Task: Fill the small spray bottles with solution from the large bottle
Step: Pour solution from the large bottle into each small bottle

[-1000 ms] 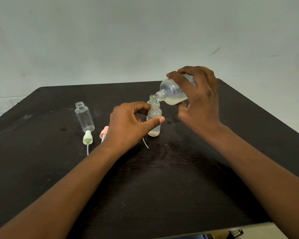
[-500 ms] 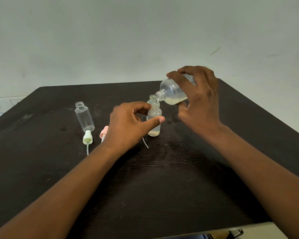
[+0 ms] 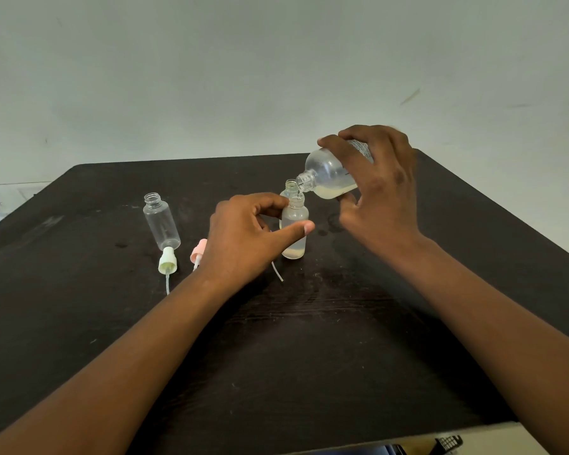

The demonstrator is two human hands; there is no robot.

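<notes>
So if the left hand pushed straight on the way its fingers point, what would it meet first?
The left hand already pinches the small bottle being filled, so that comes first. Pushed further, it would likely meet the second small bottle just behind, then the right hand tilting the large bottle; depth is unclear.

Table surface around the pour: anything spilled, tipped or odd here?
Possibly a small spill: dark wet-looking spots and a faint ring sit on the table just right of the small bottle being filled. Whether they are fresh is unclear. The bottles stand upright; the spray caps lie loose on their sides.
</notes>
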